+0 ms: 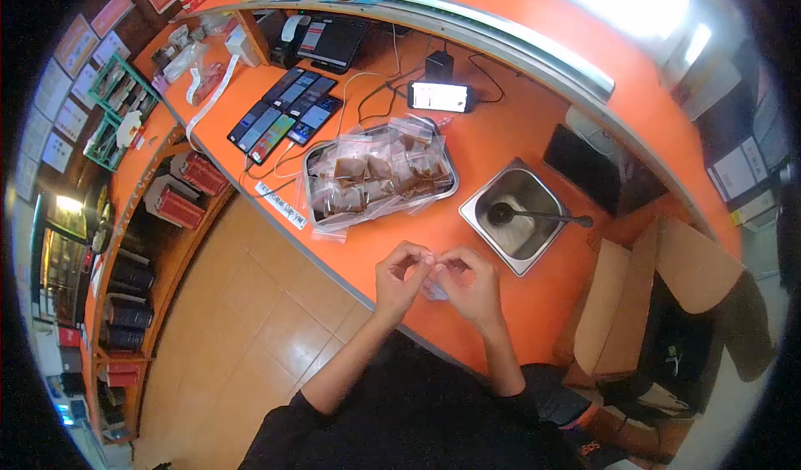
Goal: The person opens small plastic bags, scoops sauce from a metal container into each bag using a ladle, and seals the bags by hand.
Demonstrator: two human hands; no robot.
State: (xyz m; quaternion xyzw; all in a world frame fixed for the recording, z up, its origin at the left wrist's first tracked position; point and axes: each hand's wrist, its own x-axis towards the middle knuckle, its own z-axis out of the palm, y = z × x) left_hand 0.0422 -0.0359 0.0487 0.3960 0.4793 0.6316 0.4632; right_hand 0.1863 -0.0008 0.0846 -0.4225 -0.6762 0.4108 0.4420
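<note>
Both hands meet above the orange counter (355, 257), near its front edge. My left hand (400, 280) and my right hand (471, 285) are pinched together at the fingertips on a small clear plastic bag (432, 290), which hangs below them. What the bag holds is too small to tell. Just beyond the hands is a metal tray (453, 188) heaped with clear zip bags (380, 170) of brown contents. To the right of the hands stands a square steel container (524, 261), with a dark-handled ladle (546, 216) resting in it.
Several phones (284, 111) lie at the back left, near a tablet (332, 43). A lit phone (440, 97) and cables lie behind the tray. An open cardboard box (622, 303) stands at the right. Shelves (167, 253) line the left side.
</note>
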